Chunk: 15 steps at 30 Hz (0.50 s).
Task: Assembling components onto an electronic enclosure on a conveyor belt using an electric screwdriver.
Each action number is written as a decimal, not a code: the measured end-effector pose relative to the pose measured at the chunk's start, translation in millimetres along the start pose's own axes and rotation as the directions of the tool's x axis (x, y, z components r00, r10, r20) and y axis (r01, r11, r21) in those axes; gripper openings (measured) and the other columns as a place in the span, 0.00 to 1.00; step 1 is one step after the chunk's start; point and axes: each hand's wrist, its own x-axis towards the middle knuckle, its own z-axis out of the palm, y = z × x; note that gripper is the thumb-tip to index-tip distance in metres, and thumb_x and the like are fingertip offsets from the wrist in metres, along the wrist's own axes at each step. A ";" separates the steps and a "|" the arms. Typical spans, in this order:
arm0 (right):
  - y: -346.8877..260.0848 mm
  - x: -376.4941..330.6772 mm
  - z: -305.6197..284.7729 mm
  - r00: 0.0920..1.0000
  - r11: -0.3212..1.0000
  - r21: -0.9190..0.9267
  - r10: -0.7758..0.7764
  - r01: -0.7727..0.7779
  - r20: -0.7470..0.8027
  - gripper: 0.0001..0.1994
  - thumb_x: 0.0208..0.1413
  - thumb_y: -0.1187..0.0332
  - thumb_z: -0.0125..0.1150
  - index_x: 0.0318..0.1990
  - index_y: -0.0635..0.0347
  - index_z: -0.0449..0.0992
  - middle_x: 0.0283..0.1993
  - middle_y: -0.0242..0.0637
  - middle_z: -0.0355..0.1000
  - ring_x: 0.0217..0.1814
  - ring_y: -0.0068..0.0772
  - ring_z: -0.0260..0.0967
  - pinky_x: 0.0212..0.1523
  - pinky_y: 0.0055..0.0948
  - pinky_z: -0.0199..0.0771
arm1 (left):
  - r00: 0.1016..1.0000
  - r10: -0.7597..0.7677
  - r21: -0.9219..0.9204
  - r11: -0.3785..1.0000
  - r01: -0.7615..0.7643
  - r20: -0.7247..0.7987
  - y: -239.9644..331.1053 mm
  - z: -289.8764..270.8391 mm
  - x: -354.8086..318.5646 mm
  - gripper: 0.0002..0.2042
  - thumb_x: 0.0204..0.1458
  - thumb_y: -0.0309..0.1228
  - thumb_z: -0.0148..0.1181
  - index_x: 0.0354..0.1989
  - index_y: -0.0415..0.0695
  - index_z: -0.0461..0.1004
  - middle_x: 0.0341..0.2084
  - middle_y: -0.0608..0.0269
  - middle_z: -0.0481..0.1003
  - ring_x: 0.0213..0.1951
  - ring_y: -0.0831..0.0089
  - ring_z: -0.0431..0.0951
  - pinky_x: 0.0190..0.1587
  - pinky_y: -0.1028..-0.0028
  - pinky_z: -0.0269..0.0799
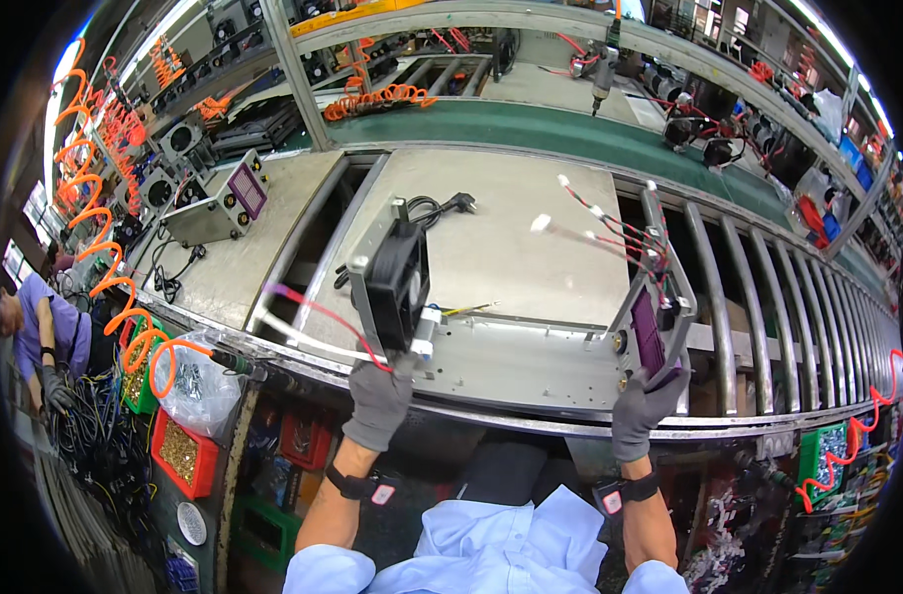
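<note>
A U-shaped metal chassis (511,361) lies at the front edge of the worktop. At its left end stands a black cooling fan (400,282); its right end panel carries a purple display (647,335) and red, black and white wires (620,228). My left hand (380,401), in a grey glove, is closed on the chassis's left corner below the fan, near a loose red-and-white wire. My right hand (646,408), also gloved, grips the lower corner of the right end panel. Both sets of fingertips are partly hidden. Behind the fan lies a black power plug (458,204).
A roller conveyor (758,307) runs off to the right. At left, another metal unit (214,206) stands on a board. Orange coiled hoses (105,262) hang there, above a red bin of screws (182,453). A power screwdriver (604,74) hangs overhead. A co-worker (50,327) is at far left.
</note>
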 end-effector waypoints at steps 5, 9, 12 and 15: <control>-1.4 -21.7 45.0 0.998 0.972 0.236 -0.035 0.021 0.056 0.35 0.45 0.85 0.48 0.67 0.65 0.58 0.64 0.48 0.61 0.69 0.47 0.59 0.69 0.38 0.56 | 0.990 -0.137 0.099 0.985 0.138 -0.013 -65.9 19.5 30.1 0.19 0.55 0.47 0.65 0.36 0.40 0.75 0.27 0.49 0.75 0.29 0.48 0.76 0.30 0.57 0.69; 10.0 -52.3 61.2 0.993 0.990 0.129 -0.066 0.053 0.096 0.37 0.48 0.79 0.54 0.69 0.68 0.53 0.65 0.53 0.60 0.71 0.49 0.56 0.72 0.39 0.51 | 0.959 -0.208 0.459 0.883 0.100 0.191 -79.8 15.8 22.3 0.16 0.57 0.44 0.61 0.35 0.40 0.76 0.26 0.47 0.76 0.30 0.50 0.77 0.32 0.54 0.70; 27.2 -60.6 62.6 0.988 0.996 -0.028 0.083 -0.080 0.133 0.38 0.48 0.76 0.58 0.69 0.70 0.53 0.66 0.53 0.60 0.71 0.47 0.55 0.73 0.39 0.48 | 0.999 -0.028 0.208 0.978 0.021 0.034 -72.2 -1.9 9.1 0.20 0.53 0.47 0.64 0.36 0.40 0.78 0.28 0.46 0.78 0.34 0.45 0.78 0.37 0.52 0.73; 53.1 -52.0 54.7 0.977 0.998 0.046 -0.056 0.047 0.204 0.38 0.51 0.72 0.63 0.69 0.71 0.54 0.67 0.54 0.60 0.71 0.46 0.57 0.72 0.37 0.52 | 0.996 0.059 0.327 0.942 -0.077 0.066 -65.5 -23.2 -6.5 0.22 0.53 0.48 0.63 0.36 0.36 0.76 0.34 0.41 0.77 0.41 0.44 0.76 0.47 0.50 0.70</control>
